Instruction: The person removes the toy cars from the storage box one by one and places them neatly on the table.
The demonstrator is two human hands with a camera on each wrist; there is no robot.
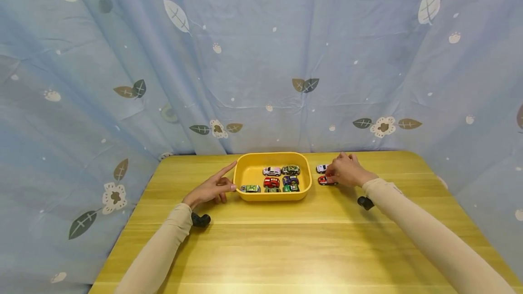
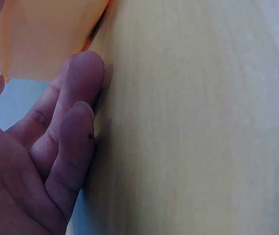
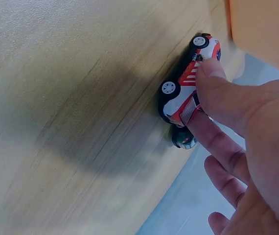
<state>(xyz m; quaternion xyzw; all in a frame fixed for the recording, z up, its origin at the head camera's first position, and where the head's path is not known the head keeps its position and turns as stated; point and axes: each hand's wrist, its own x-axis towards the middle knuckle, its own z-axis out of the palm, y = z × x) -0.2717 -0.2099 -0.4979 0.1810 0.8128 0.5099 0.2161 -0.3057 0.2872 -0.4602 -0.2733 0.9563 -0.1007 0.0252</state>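
On the table's right side, my right hand pinches a red-and-white toy car between thumb and finger. The right wrist view shows the thumb against this car, its wheels turned towards the camera. Just behind it is part of a second, darker toy car, mostly hidden. From the head, a white toy car shows beside the same hand. My left hand touches the left end of a yellow tray, index finger straight and the other fingers loosely bent. Several toy cars lie inside the tray.
Inside the tray sit a red car, a blue car, a pale pink-white car and several green ones. The wooden table extends towards me. A patterned blue curtain hangs behind it.
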